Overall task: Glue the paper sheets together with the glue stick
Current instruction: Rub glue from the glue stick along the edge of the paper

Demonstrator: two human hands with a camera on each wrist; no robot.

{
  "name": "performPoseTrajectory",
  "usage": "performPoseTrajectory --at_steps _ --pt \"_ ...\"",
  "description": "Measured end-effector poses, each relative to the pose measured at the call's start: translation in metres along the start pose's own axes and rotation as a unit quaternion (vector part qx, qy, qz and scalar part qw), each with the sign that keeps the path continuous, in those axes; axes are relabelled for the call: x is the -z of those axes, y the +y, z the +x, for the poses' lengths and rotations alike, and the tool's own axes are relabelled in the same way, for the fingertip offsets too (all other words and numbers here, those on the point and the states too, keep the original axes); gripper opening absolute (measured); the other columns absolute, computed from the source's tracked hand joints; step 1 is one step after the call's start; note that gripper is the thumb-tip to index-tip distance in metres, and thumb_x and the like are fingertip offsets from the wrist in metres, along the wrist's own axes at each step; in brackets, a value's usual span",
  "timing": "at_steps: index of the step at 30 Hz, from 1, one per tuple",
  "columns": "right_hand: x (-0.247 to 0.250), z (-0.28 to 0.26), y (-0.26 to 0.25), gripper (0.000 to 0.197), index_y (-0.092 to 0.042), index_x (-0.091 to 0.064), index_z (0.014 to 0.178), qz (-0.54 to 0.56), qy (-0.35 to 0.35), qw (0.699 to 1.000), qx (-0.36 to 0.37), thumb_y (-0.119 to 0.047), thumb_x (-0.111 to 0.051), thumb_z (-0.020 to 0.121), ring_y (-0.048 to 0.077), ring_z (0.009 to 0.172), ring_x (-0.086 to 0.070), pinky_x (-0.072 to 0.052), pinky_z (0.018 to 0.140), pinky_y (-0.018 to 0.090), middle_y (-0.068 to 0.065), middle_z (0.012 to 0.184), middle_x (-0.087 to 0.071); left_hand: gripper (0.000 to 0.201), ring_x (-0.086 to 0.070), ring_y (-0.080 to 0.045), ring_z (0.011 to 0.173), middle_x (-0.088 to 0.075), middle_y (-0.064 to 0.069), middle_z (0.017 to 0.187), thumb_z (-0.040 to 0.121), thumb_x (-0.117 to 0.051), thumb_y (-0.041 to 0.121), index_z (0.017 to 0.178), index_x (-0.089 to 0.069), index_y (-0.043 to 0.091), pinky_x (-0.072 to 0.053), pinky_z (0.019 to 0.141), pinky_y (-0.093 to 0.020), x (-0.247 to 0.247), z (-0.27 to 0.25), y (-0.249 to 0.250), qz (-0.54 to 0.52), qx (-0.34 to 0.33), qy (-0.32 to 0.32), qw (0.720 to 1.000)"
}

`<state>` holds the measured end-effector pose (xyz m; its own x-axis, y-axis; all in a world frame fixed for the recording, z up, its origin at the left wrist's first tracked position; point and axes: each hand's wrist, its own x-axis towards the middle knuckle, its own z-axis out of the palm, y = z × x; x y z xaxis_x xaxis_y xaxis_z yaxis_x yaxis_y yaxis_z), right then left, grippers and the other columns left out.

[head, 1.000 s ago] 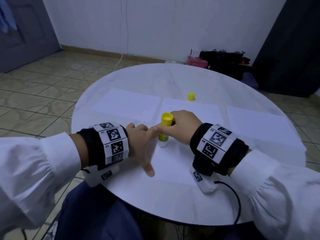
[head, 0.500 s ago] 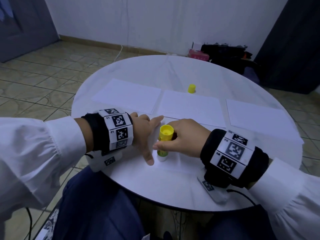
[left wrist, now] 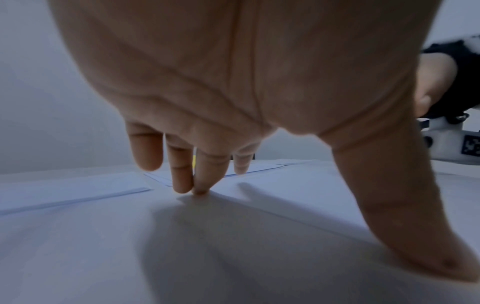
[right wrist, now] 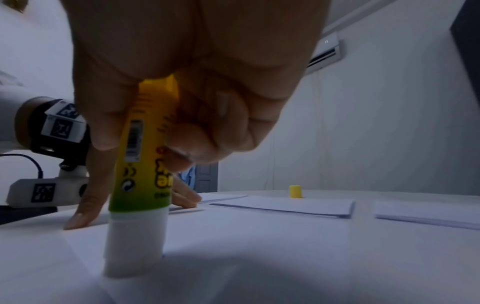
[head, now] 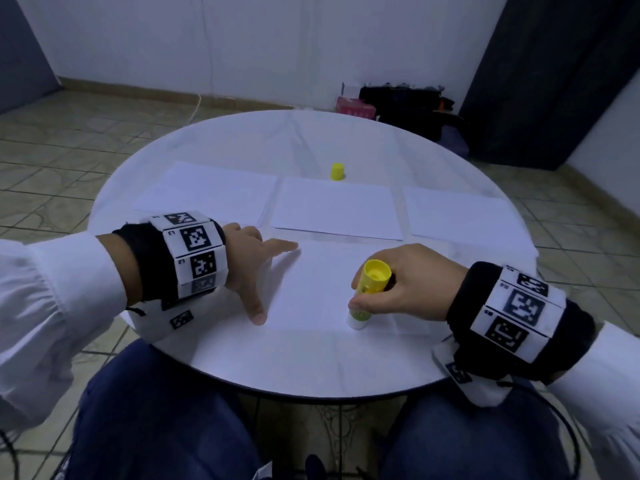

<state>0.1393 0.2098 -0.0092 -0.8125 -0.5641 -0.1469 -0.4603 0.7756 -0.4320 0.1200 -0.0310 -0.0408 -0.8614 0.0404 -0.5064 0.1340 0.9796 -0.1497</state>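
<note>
A white paper sheet lies at the near edge of the round white table. My right hand grips a yellow-green glue stick, held nearly upright with its white tip pressed on that sheet; the glue stick fills the right wrist view. My left hand lies spread on the sheet's left edge, thumb and fingertips pressing the paper down. The yellow cap stands at the back, seen small in the right wrist view as the cap.
Three more white sheets lie in a row across the table: left, middle and right. Dark bags and a pink box sit on the tiled floor beyond the table.
My right hand has slid the glue stick rightward and nearer along the sheet, away from my left hand. The left hand stays pressing the paper's left edge.
</note>
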Motion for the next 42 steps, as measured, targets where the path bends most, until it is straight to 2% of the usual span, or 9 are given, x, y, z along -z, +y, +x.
performPoseTrajectory --at_steps 7,10,13,17,19,25,34,37,42 --pt "0.014 -0.024 0.040 0.014 -0.031 -0.066 0.083 0.010 0.018 0.998 -0.051 -0.039 -0.074 0.075 -0.007 0.076 -0.056 -0.038 0.068 0.004 -0.022 0.080 -0.062 0.135 -0.032 -0.024 0.131 -0.036 0.004 0.139 0.028 -0.066 0.084 0.135 0.012 0.062 -0.026 0.112 -0.045 0.002 0.002 0.001 0.012 -0.011 -0.011 1.000" --pt "0.018 -0.027 0.046 0.013 -0.033 -0.065 0.080 0.013 0.010 0.998 -0.064 -0.039 -0.074 0.074 -0.006 0.077 -0.057 -0.041 0.069 0.006 -0.020 0.081 -0.064 0.130 -0.031 -0.023 0.130 -0.036 0.003 0.138 0.039 -0.073 0.079 0.138 0.010 0.059 -0.025 0.112 -0.044 0.002 0.002 0.000 0.008 -0.014 -0.012 1.000" --pt "0.023 -0.023 0.050 0.014 -0.027 -0.070 0.079 0.029 0.006 0.997 -0.078 -0.038 -0.075 0.073 0.000 0.082 -0.061 -0.047 0.077 0.018 -0.014 0.084 -0.069 0.126 -0.027 -0.019 0.134 -0.033 0.005 0.143 0.050 -0.076 0.072 0.142 0.009 0.055 -0.022 0.113 -0.040 0.002 0.000 0.001 0.016 -0.034 -0.007 0.999" --pt "0.035 0.006 0.060 0.030 -0.011 -0.070 0.075 0.064 0.107 0.984 -0.124 -0.041 -0.071 0.078 0.014 0.067 -0.055 -0.045 0.068 0.028 0.003 0.079 -0.066 0.118 -0.016 -0.016 0.142 -0.015 0.007 0.158 0.060 -0.076 0.065 0.145 0.005 0.052 -0.017 0.113 -0.037 0.003 -0.002 0.005 0.039 -0.058 -0.011 0.998" --pt "0.039 0.024 0.062 0.035 -0.011 -0.062 0.067 0.061 0.136 0.977 -0.154 -0.042 -0.068 0.081 0.020 0.069 -0.053 -0.045 0.069 0.032 0.006 0.075 -0.060 0.113 -0.013 -0.016 0.143 -0.009 0.005 0.160 0.062 -0.075 0.064 0.145 0.001 0.054 -0.015 0.114 -0.038 0.004 -0.004 0.007 0.045 -0.057 -0.016 0.997" --pt "0.036 0.049 0.059 0.038 -0.013 -0.050 0.066 -0.023 0.125 0.973 -0.193 -0.044 -0.062 0.085 0.015 0.064 -0.046 -0.033 0.054 0.023 -0.001 0.067 -0.049 0.112 -0.011 -0.017 0.144 -0.005 0.004 0.161 0.063 -0.075 0.062 0.146 0.000 0.053 -0.015 0.115 -0.041 0.006 -0.003 0.009 0.051 -0.053 -0.028 0.997" --pt "0.022 0.006 0.052 0.043 0.000 -0.062 0.086 0.007 0.093 0.985 -0.147 -0.042 -0.065 0.082 0.020 0.075 -0.054 -0.042 0.067 0.031 0.005 0.079 -0.060 0.115 -0.009 -0.019 0.145 -0.004 0.004 0.161 0.061 -0.076 0.063 0.146 0.002 0.053 -0.015 0.116 -0.044 0.005 0.000 0.008 0.057 -0.043 -0.038 0.997" --pt "0.017 -0.010 0.052 0.038 -0.008 -0.067 0.087 0.006 0.075 0.989 -0.131 -0.045 -0.066 0.079 0.018 0.086 -0.060 -0.048 0.080 0.034 0.003 0.089 -0.067 0.114 -0.010 -0.018 0.145 -0.005 0.004 0.161 0.061 -0.075 0.063 0.146 0.001 0.053 -0.014 0.116 -0.043 0.005 0.000 0.009 0.058 -0.044 -0.036 0.997" --pt "0.015 -0.029 0.047 0.034 -0.013 -0.069 0.084 0.002 0.038 0.993 -0.116 -0.047 -0.068 0.077 0.014 0.085 -0.061 -0.049 0.082 0.033 -0.001 0.088 -0.068 0.114 -0.010 -0.018 0.145 -0.005 0.004 0.161 0.062 -0.075 0.064 0.146 0.001 0.053 -0.014 0.117 -0.042 0.006 -0.002 0.009 0.059 -0.043 -0.039 0.997"
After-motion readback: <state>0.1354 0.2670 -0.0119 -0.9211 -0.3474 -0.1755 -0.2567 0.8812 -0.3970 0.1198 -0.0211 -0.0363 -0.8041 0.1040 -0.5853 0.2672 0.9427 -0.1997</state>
